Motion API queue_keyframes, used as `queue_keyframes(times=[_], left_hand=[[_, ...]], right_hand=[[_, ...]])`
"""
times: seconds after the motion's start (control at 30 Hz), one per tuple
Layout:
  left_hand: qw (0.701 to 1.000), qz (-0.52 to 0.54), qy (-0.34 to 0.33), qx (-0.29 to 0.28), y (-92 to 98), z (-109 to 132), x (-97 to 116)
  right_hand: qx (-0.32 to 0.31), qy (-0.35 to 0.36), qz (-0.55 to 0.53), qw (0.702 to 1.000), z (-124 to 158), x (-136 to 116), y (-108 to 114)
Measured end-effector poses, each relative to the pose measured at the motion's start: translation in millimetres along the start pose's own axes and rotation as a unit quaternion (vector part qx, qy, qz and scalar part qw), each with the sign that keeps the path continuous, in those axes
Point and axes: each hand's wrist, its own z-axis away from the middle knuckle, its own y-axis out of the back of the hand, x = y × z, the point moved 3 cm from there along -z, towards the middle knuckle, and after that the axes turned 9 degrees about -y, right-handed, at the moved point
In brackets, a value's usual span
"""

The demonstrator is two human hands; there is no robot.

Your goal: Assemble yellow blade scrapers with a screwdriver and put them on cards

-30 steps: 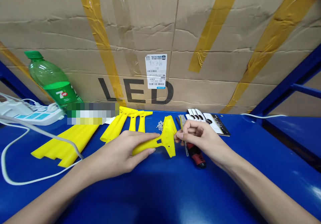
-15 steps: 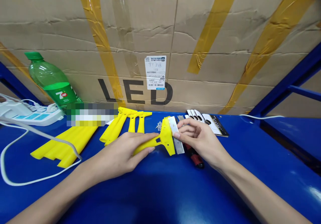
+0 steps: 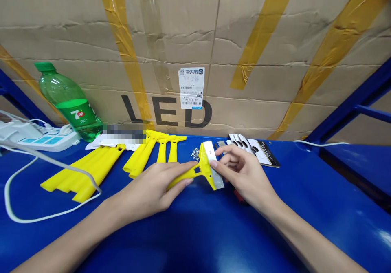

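My left hand (image 3: 155,185) is wrapped round the handle of a yellow plastic scraper (image 3: 200,170), its wide head turned to the right. Between thumb and fingers, my right hand (image 3: 247,173) pinches a flat metal blade (image 3: 217,178) against the front edge of that head. Whether the blade sits fully in its seat I cannot tell. Behind the scraper head lies a small pile of screws (image 3: 195,155). Beneath my right hand a red and black tool handle (image 3: 240,197) shows, mostly hidden.
More yellow scraper handles (image 3: 91,169) lie on the blue table (image 3: 195,236) to the left, crossed by a white cable (image 3: 61,165). A green bottle (image 3: 71,106) and a power strip (image 3: 55,140) stand behind. Blade packs (image 3: 261,153) lie right; a cardboard box (image 3: 171,28) forms the back.
The blade has come closer and now overlaps the scraper's front edge. The scraper head is tilted somewhat more. The view has shifted slightly, and my right hand covers more of the red and black handle.
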Motion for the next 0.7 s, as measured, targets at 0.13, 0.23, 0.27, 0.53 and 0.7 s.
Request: queue_keyframes(times=[0.13, 0.23, 0.27, 0.53, 0.7], left_hand=[[1.000, -0.015, -0.011, 0.018, 0.1, 0.6, -1.5], [0.998, -0.024, -0.042, 0.046, 0.7, 1.3, -4.4], [0.997, -0.026, -0.050, 0.052, 1.0, 1.4, -5.6], [0.996, -0.047, -0.054, 0.046, 2.4, 0.7, -6.4], [0.997, -0.060, -0.036, 0.029, 5.7, 0.6, -6.6]], right_hand=[[-0.035, -0.037, -0.016, 0.999, -0.1, -0.1, 2.5], [-0.059, -0.066, -0.026, 0.996, -0.3, -1.5, 3.5], [-0.065, -0.072, -0.028, 0.995, -0.4, -1.9, 3.6], [-0.043, -0.052, -0.012, 0.998, -1.7, 4.2, 1.8], [0.007, -0.033, 0.028, 0.999, -5.8, 1.1, 8.6]])
